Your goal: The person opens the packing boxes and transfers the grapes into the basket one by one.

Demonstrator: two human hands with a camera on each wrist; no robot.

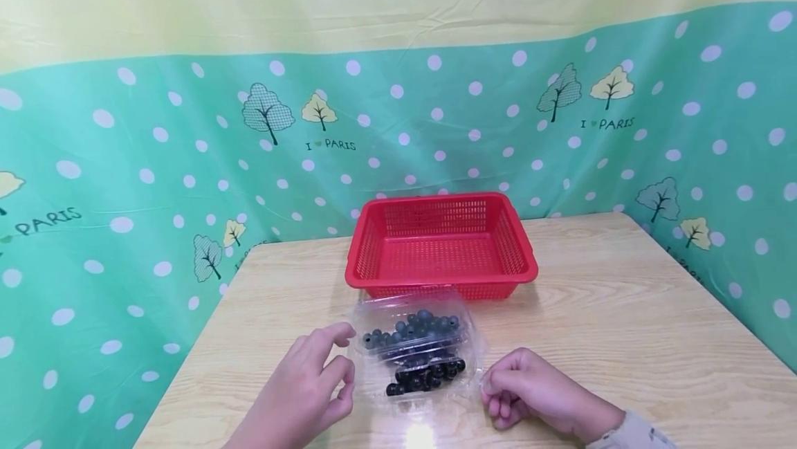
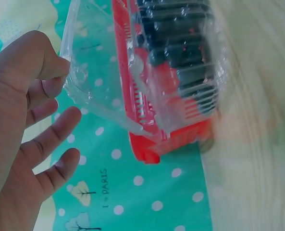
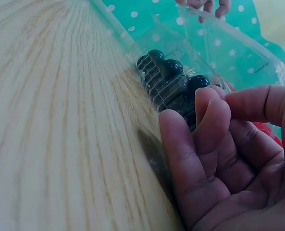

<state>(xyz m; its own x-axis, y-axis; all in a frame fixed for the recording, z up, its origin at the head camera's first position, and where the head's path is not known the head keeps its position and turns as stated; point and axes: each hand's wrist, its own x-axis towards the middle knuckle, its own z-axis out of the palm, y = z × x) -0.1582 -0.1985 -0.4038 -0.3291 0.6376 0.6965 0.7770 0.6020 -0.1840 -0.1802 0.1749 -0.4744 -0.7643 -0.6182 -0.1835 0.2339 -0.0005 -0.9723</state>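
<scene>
A clear plastic clamshell box [image 1: 407, 404] of dark round grape-like fruits [image 1: 423, 328] is on the table between the hands. Its see-through lid [image 2: 96, 103] is raised at an angle. At the lid's left edge, the left hand [image 1: 311, 380] has its thumb and forefinger drawn together at the plastic corner, the other fingers spread. The right hand [image 1: 529, 393] rests by the box's right front side; its thumb and forefinger pinch the thin edge, other fingers curled. In the right wrist view, shiny black fruits [image 3: 171, 69] show through the ribbed wall.
Directly behind the box stands a red slotted plastic basket [image 1: 438, 269]. The pale wooden table [image 1: 623, 317] runs back to a green and yellow patterned cloth [image 1: 411, 117], which hangs along the back and both sides.
</scene>
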